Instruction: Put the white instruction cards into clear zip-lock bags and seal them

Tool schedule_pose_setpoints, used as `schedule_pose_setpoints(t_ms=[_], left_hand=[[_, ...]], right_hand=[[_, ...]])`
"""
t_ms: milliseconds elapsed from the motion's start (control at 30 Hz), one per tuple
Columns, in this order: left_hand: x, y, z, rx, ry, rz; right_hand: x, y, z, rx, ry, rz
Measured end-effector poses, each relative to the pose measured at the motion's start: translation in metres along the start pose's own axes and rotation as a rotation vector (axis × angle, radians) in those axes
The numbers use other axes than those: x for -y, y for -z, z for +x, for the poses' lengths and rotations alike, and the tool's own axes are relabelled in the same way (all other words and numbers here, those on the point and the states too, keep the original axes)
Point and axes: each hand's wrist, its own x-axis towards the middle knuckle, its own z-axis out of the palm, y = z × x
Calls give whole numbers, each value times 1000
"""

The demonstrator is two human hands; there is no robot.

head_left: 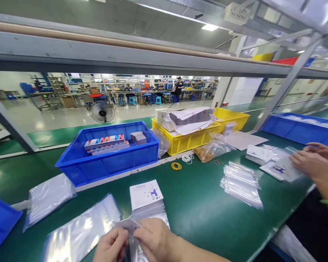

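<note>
My left hand (112, 244) is closed, fingertips pinching the edge of a small clear plastic bag (127, 222) at the front of the green table. Across from it, my right hand (156, 238) also pinches that bag, its fingers curled. Whether anything is inside the bag is hard to make out. Just beyond my hands lies a stack of white printed booklets (146, 193), partly covered at its near side by more clear bags (151, 211). To the left of my hands, a pile of larger clear bags (83, 233) lies flat.
A blue bin (114, 165) holds printed boxes; a yellow bin (186, 140) holds paper. Rubber bands (176, 166) and small bags (242, 182) lie on the table (196, 203). At right, a co-worker's hands (308, 160) handle a bagged booklet. A shelf beam (125, 54) crosses overhead.
</note>
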Motion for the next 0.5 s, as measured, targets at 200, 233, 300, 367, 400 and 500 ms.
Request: schedule_pose_setpoints(t_ms=[200,233,300,367,400,500], left_hand=[[-26,5,-13,-181,-784,394],[-30,6,-15,-160,-884,484],[-35,5,-17,-33,-963,618],[-39,5,-17,77,-914,688],[-39,4,-17,104,-875,701],[-41,5,-17,110,-765,698]], right_hand=[[2,23,6,4,-283,318],[1,25,7,13,-290,352],[-2,28,8,61,-320,429],[-4,32,9,146,-350,490],[-5,35,9,192,-359,507],[-10,44,12,284,-377,527]])
